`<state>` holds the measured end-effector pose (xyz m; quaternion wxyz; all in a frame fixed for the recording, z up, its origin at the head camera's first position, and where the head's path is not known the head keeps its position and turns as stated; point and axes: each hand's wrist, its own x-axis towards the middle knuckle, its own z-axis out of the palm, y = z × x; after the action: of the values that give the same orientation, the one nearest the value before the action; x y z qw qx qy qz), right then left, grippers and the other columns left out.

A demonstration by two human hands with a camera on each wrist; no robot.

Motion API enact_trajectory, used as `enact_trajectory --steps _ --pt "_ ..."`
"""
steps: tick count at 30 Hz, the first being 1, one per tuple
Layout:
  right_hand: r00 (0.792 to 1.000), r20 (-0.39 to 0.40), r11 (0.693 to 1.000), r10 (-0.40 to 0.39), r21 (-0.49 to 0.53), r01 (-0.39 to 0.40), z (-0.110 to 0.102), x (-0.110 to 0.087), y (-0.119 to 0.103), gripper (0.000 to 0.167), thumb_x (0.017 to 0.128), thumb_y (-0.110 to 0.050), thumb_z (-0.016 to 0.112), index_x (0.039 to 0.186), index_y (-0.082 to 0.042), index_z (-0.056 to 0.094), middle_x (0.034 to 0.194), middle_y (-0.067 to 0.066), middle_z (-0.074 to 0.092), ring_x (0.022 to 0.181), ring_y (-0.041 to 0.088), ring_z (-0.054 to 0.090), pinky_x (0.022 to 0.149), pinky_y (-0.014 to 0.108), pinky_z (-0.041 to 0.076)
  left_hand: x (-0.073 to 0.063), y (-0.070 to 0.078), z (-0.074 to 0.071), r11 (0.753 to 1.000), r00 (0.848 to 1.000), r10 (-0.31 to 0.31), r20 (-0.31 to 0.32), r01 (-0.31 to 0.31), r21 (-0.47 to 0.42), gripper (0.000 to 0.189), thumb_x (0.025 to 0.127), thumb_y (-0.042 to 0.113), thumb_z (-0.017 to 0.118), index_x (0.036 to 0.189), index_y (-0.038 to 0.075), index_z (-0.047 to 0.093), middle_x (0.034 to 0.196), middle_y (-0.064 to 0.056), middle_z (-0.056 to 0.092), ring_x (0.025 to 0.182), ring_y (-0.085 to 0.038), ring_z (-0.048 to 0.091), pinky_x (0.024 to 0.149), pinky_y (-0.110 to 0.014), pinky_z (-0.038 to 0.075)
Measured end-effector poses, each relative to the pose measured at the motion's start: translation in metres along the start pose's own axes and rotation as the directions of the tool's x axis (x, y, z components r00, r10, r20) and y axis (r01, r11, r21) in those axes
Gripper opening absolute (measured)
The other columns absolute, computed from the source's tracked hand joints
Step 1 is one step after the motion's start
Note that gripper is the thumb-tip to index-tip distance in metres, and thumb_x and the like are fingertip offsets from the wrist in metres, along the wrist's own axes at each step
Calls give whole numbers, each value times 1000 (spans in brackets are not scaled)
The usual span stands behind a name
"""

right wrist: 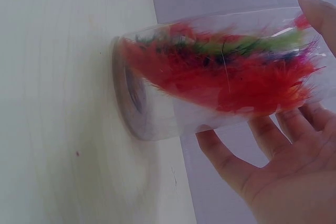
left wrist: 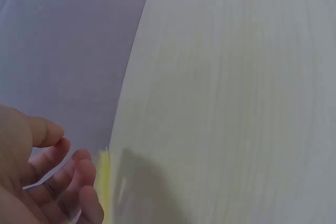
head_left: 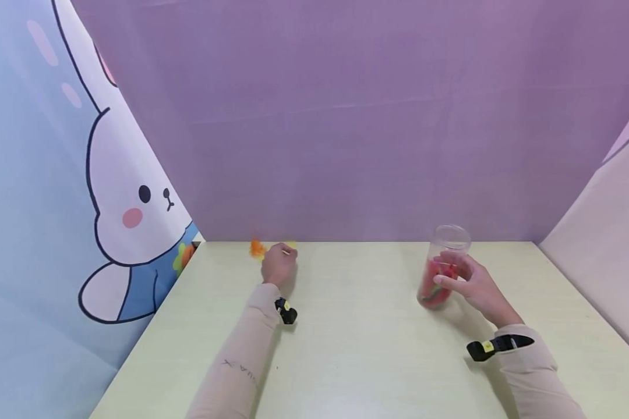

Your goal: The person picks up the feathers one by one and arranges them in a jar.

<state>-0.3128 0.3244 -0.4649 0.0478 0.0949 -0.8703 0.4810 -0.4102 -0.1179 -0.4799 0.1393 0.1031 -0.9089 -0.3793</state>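
My right hand (head_left: 474, 285) grips a clear jar (right wrist: 163, 124) from its right side, thumb and fingers spread round the wall. Inside the jar are fluffy feathers (right wrist: 226, 80), mostly red with some green, dark and purple. The jar's base is close to the tabletop. At the table's far edge on the left, my left hand (head_left: 280, 265) has its fingers curled, thumb and index tips together in the left wrist view. Beside them are a blurred yellow strip (left wrist: 105, 184) and an orange fluffy piece (head_left: 257, 249). I cannot tell whether the left fingers pinch anything.
The pale wooden table (head_left: 356, 349) runs back to a purple cloth wall (head_left: 346, 128). A blue curtain with a cartoon rabbit (head_left: 131, 192) hangs along the left side, and a pale one (head_left: 613, 244) along the right. Black straps with small cameras sit on both wrists.
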Motion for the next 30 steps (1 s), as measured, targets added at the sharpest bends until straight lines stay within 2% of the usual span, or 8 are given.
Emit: enact_trajectory --steps 1,5,8,11,15,19,23,30 --pt "1000 -3 1000 4 -2 -4 0 -2 -1 69 95 -41 72 152 -14 43 147 14 54 135 28 50 96 19 45 2 -5 -4 1000 1000 -12 -11 12 -4 20 96 30 64 102 14 75 98 -8 77 88 -32 72 74 -47 53" --pt "1000 -7 1000 9 5 -9 2 -8 -5 69 96 -39 72 153 -13 43 147 15 54 137 32 48 97 25 44 8 -27 -18 997 996 -69 -64 66 -39 24 96 29 64 105 9 74 107 -16 76 98 -42 71 83 -54 54" --pt "1000 -9 1000 10 6 -10 4 -11 -6 69 95 -39 72 153 -14 43 147 15 54 135 28 49 96 23 44 13 -43 -24 989 985 -137 -102 129 -78 26 95 29 62 108 8 72 112 -18 74 102 -45 69 87 -56 54" --pt "1000 -16 1000 17 1 -17 5 -14 -6 69 95 -40 72 152 -15 43 146 12 55 130 14 51 95 19 43 16 -58 -28 973 971 -207 -119 192 -127 30 96 27 59 115 6 69 117 -20 72 107 -45 68 92 -56 53" --pt "1000 -24 1000 20 5 -20 7 -18 -6 68 95 -41 73 152 -16 44 144 9 55 121 -1 50 94 17 43 17 -69 -35 957 961 -263 -85 249 -151 38 98 27 57 125 1 64 126 -22 68 116 -46 64 100 -56 50" --pt "1000 -26 1000 14 17 -14 10 -21 -7 68 95 -38 73 152 -14 44 144 11 56 119 -4 49 93 17 44 16 -72 -42 955 961 -277 -22 273 -113 44 98 28 54 130 -2 62 131 -25 65 121 -46 61 104 -56 48" --pt "999 -29 999 17 27 -16 10 -22 -7 68 95 -37 74 152 -15 44 143 9 56 117 -6 50 92 16 44 17 -71 -45 958 962 -274 8 274 -86 44 97 29 54 125 -4 64 127 -26 67 116 -46 63 100 -55 51" --pt "999 -30 999 14 36 -12 11 -23 -6 68 94 -36 74 152 -14 44 139 2 58 113 -5 53 90 17 46 18 -70 -42 970 970 -240 37 242 -33 37 98 28 53 110 -4 67 109 -24 72 91 -39 68 76 -48 55"
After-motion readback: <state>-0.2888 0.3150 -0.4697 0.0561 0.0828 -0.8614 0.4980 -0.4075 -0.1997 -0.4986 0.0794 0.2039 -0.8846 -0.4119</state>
